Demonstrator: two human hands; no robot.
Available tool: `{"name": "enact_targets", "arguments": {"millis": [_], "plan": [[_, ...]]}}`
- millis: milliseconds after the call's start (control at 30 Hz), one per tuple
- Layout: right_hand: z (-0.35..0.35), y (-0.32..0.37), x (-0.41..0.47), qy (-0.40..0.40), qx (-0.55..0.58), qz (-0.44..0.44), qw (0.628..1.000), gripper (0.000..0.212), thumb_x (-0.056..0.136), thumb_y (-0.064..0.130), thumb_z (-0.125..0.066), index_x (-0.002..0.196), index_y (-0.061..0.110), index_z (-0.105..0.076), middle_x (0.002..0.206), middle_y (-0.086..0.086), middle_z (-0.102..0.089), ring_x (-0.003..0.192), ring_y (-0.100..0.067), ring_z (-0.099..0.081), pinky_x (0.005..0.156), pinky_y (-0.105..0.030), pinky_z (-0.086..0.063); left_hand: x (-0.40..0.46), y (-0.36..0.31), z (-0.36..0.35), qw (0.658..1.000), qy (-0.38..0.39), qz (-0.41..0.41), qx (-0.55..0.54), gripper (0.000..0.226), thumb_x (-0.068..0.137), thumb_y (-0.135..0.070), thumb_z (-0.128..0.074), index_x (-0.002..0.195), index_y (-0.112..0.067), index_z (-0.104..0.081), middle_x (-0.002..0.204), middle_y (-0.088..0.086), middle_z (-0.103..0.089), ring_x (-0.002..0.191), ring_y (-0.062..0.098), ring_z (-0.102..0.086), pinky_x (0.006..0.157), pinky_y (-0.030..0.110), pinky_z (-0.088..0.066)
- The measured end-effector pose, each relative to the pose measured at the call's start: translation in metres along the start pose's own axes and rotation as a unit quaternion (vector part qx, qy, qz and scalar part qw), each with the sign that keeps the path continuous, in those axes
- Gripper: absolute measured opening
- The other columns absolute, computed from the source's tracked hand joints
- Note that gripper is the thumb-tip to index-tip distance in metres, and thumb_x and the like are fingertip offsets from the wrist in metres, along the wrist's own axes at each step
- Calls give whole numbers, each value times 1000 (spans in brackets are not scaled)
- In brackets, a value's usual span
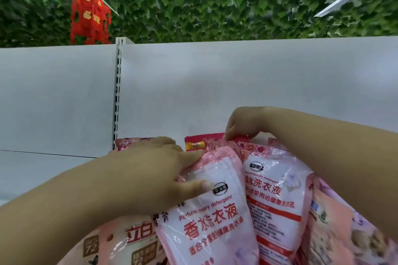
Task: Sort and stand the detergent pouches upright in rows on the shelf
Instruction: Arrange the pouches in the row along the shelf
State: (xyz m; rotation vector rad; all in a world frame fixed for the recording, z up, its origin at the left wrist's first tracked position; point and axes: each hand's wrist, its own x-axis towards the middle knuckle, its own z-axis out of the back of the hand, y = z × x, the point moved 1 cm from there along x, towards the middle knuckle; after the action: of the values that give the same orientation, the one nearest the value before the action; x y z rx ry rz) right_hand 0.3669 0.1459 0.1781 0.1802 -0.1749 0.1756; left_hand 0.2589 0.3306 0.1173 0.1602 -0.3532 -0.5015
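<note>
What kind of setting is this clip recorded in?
Most likely a shop aisle: white slotted shelving, many identical pink detergent pouches being stocked, and fake ivy with a red hanging ornament overhead.

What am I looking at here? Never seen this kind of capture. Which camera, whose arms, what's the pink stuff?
There is no robot: this is one wide-angle camera worn on a person's head, looking forward and down, so the two bare arms are the wearer's own. The pink things are detergent pouches, heaped and leaning on a white shelf. The left hand grips the front pouch, thumb on its face and fingers at its top edge. The right hand pinches the top of the red-topped pouch behind it. Beyond the white back panel hang green leaves and a red ornament.
</note>
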Motion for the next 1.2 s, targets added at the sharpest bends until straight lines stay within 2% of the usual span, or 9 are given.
{"name": "enact_targets", "arguments": {"millis": [233,400,500,600,700,833,900,1100,1200], "plan": [[52,0,-5,-218,146,5,965,28,84,22,-65,100,-1,-68,72,-11,-61,56,-19,-53,59,-30,-50,2,7,-6,1000,4,21,19,69,80,-73,-25,141,-52,-2,152,-19,-1,140,7,-1,113,35,1],[99,-3,-24,-356,317,50,878,22,82,19,-68,93,1,-66,65,-3,-58,43,-8,-54,50,-21,-50,-3,3,6,999,26,22,-29,83,65,-76,-12,143,-48,-6,153,-17,-4,140,11,-10,114,36,-7],[126,3,-38,-416,422,77,802,13,78,18,-72,74,12,-62,69,-5,-61,57,-15,-62,62,-30,-58,2,5,34,979,-63,44,-188,89,63,-71,-17,146,-37,-16,154,-11,-15,139,10,-19,111,26,-13],[152,3,-50,-463,460,79,753,19,74,22,-76,70,14,-60,77,-6,-66,75,-24,-68,73,-40,-58,26,10,63,916,-179,79,-351,98,61,-73,-31,147,-24,-26,153,-7,-24,138,11,-24,108,24,-16],[162,6,-69,-449,506,103,729,17,73,17,-77,72,10,-61,76,-7,-66,70,-24,-67,68,-38,-59,47,-4,82,860,-179,79,-471,126,41,-88,-46,146,-21,-24,152,1,-28,135,21,-33,110,41,-27],[163,6,-100,-404,585,152,686,16,74,12,-75,72,9,-60,68,-7,-63,59,-21,-63,64,-40,-58,52,-43,95,769,-182,-15,-613,61,76,-46,-67,120,-7,-54,102,16,-64,73,17,-65,59,24,-51],[165,-2,-122,-397,600,161,675,14,76,12,-74,74,9,-60,68,-7,-65,61,-21,-64,72,-44,-58,47,-62,103,719,-231,-20,-655,39,76,-28,-72,104,-4,-62,90,21,-68,63,23,-64,51,27,-53],[119,-32,-202,-301,568,105,759,51,78,58,-57,104,15,-59,96,-5,-65,92,-22,-61,77,-38,-51,39,-124,107,574,-283,-23,-768,35,75,-21,-75,104,-8,-60,79,12,-69,58,23,-65,49,31,-55],[60,-49,-237,-274,573,66,769,37,85,48,-53,86,13,-63,82,-8,-70,71,-15,-64,71,-35,-54,40,-163,91,535,-300,-26,-789,37,76,-22,-74,106,-7,-61,78,12,-68,58,22,-64,51,29,-53]]}}
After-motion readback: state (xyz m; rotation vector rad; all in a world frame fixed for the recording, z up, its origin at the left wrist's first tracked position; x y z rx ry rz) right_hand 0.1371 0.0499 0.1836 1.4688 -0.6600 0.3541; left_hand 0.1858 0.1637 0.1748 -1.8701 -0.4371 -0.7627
